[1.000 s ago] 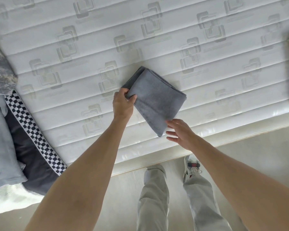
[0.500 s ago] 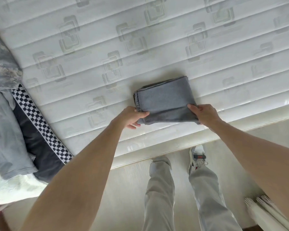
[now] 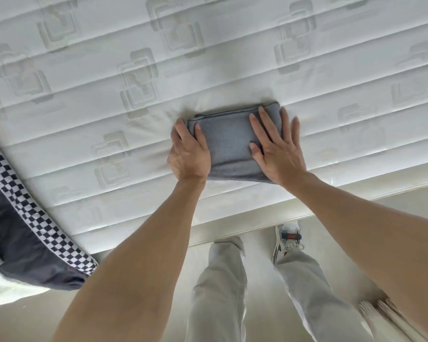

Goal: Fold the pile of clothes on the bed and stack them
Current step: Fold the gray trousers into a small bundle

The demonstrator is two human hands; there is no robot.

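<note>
A small grey folded garment (image 3: pixel 229 141) lies flat on the white quilted mattress (image 3: pixel 208 70), near its front edge. My left hand (image 3: pixel 188 151) lies flat on the garment's left side, fingers straight, partly on the mattress. On the garment's right side my right hand (image 3: pixel 276 146) presses down with spread, straight fingers. Both hands cover the ends of the fold; only its middle shows.
At the far left lies a dark garment with a black-and-white checkered band (image 3: pixel 35 218), hanging over the mattress edge. My legs and a sneaker (image 3: pixel 288 239) stand on the pale floor below the bed. A pale slatted object (image 3: pixel 386 314) shows at bottom right.
The grey garment was set down and squared up on the mattress. Both hands went from gripping its edges to lying flat on top of it.
</note>
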